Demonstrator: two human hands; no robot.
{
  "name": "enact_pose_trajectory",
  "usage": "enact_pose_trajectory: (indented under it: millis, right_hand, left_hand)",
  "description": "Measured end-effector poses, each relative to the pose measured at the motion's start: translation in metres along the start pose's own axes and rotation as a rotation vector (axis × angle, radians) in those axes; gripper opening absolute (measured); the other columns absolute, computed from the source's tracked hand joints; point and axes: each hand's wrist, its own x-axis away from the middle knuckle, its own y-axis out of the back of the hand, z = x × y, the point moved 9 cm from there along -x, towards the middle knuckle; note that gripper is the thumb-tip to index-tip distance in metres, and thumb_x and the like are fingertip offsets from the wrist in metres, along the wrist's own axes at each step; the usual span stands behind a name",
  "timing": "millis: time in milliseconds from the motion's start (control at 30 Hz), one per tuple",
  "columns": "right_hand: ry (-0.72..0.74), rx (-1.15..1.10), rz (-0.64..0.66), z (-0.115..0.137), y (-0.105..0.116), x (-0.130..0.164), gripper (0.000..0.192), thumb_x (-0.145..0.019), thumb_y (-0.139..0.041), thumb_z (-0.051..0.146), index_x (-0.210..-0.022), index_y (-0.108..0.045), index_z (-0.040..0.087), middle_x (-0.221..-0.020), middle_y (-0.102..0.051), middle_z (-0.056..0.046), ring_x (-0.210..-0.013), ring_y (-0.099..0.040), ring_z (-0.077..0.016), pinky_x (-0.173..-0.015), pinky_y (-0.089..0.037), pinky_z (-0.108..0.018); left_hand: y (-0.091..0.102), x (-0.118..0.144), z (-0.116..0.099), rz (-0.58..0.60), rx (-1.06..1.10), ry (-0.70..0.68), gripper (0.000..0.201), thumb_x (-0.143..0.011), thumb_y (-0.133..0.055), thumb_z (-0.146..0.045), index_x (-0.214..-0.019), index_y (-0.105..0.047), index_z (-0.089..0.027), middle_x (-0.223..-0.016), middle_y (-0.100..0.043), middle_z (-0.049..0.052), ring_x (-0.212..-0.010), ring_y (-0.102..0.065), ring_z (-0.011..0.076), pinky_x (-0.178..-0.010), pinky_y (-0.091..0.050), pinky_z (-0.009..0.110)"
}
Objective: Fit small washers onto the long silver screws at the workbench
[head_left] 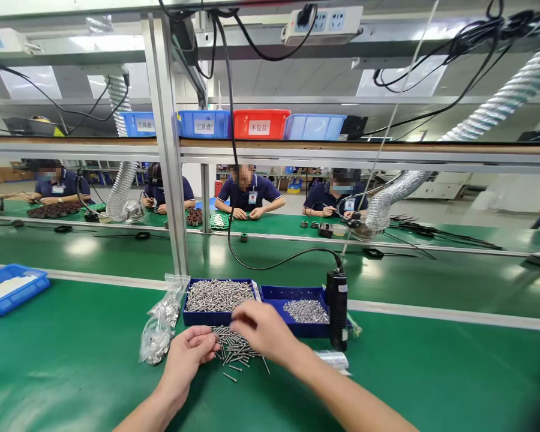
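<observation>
A loose pile of long silver screws [235, 351] lies on the green table mat [72, 372] in front of me. My left hand [186, 354] rests at the pile's left edge, fingers curled and pinched on screws. My right hand [263, 330] hovers over the pile's far side, fingers bent down toward it; whether it holds anything is hidden. Just behind stand a blue tray of long screws [218, 295] and a blue tray of small washers [305, 311].
Clear bags of small parts [159, 330] lie left of the pile. A black electric screwdriver [337, 309] hangs by its cable at the right. A blue bin [9, 289] sits far left. A metal post [168, 150] rises behind the trays. Several people work across the far bench.
</observation>
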Motion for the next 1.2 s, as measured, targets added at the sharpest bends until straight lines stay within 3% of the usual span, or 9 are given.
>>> enact_pose_trajectory:
  millis: [133,200,300,433,533,667,733,800,1200]
  right_hand:
    - [0.341,-0.067,0.297,0.043,-0.074,0.063,0.015,-0.087,-0.074,0.036,-0.096,-0.071,0.024,-0.083,-0.071,0.001,-0.075,-0.065,-0.0161,-0.065,-0.043,-0.023]
    - [0.346,-0.050,0.349,0.040,-0.098,0.080,0.015,-0.086,-0.076,0.032,-0.097,-0.073,0.023,-0.085,-0.071,-0.001,-0.078,-0.066,-0.0163,-0.066,-0.044,-0.023]
    - [0.221,-0.041,0.374,0.023,-0.112,0.090,0.024,-0.081,-0.081,0.033,-0.100,-0.072,0.023,-0.093,-0.069,-0.003,-0.084,-0.065,-0.0184,-0.071,-0.046,-0.023]
    - [0.048,0.080,0.393,0.005,-0.115,0.096,0.027,-0.075,-0.084,0.036,-0.085,-0.067,0.018,-0.086,-0.065,-0.005,-0.076,-0.061,-0.0211,-0.065,-0.047,-0.027]
    - [0.073,0.150,0.360,0.010,-0.112,0.095,0.029,-0.076,-0.082,0.036,-0.084,-0.063,0.016,-0.084,-0.066,-0.007,-0.074,-0.060,-0.0232,-0.059,-0.046,-0.029]
    - [-0.065,-0.212,0.076,0.002,-0.072,0.076,0.007,-0.091,-0.064,0.024,-0.089,-0.059,0.020,-0.084,-0.067,-0.001,-0.074,-0.061,-0.0165,-0.066,-0.046,-0.025]
    - [-0.182,-0.438,-0.085,-0.012,-0.051,0.070,0.005,-0.094,-0.057,0.020,-0.089,-0.059,0.020,-0.083,-0.067,0.001,-0.074,-0.061,-0.0137,-0.068,-0.045,-0.023]
    - [-0.247,-0.579,-0.150,-0.020,-0.044,0.068,0.005,-0.093,-0.057,0.021,-0.089,-0.060,0.020,-0.081,-0.066,0.001,-0.073,-0.061,-0.0129,-0.066,-0.045,-0.022]
    - [-0.271,-0.695,-0.083,-0.023,-0.056,0.069,0.012,-0.090,-0.059,0.023,-0.100,-0.054,0.022,-0.090,-0.066,0.000,-0.076,-0.062,-0.0139,-0.060,-0.045,-0.021]
  left_hand:
    - [0.001,-0.002,0.003,0.006,-0.023,-0.013,0.055,-0.058,-0.096,-0.038,-0.096,-0.069,-0.009,-0.091,-0.078,0.016,-0.077,-0.074,0.0194,-0.068,-0.058,0.024]
    - [0.001,-0.003,0.006,0.014,-0.051,-0.012,0.053,-0.061,-0.094,-0.039,-0.097,-0.068,-0.009,-0.091,-0.078,0.015,-0.078,-0.074,0.0193,-0.069,-0.058,0.024]
    - [-0.002,-0.002,0.007,0.034,-0.087,-0.014,0.052,-0.064,-0.093,-0.039,-0.098,-0.068,-0.009,-0.093,-0.078,0.015,-0.080,-0.074,0.0194,-0.070,-0.057,0.024]
    - [-0.006,0.001,0.007,0.049,-0.157,-0.013,0.052,-0.063,-0.092,-0.043,-0.098,-0.069,-0.010,-0.093,-0.078,0.014,-0.081,-0.073,0.0200,-0.070,-0.057,0.024]
    - [-0.011,0.005,0.009,0.076,-0.214,0.003,0.052,-0.063,-0.091,-0.046,-0.095,-0.070,-0.011,-0.089,-0.078,0.013,-0.078,-0.073,0.0196,-0.067,-0.056,0.022]
    - [-0.017,0.010,0.015,0.101,-0.237,0.061,0.052,-0.060,-0.093,-0.046,-0.092,-0.071,-0.012,-0.083,-0.078,0.011,-0.072,-0.072,0.0187,-0.062,-0.055,0.021]
    - [-0.017,0.012,0.016,0.082,-0.229,0.070,0.052,-0.058,-0.093,-0.046,-0.091,-0.071,-0.011,-0.081,-0.078,0.011,-0.070,-0.072,0.0183,-0.061,-0.055,0.021]
    - [-0.017,0.013,0.016,0.057,-0.216,0.066,0.053,-0.057,-0.094,-0.046,-0.091,-0.072,-0.011,-0.081,-0.078,0.012,-0.069,-0.072,0.0180,-0.061,-0.055,0.021]
    - [-0.020,0.017,0.017,0.085,-0.185,0.090,0.051,-0.060,-0.094,-0.041,-0.095,-0.071,-0.010,-0.083,-0.077,0.012,-0.070,-0.071,0.0178,-0.064,-0.056,0.022]
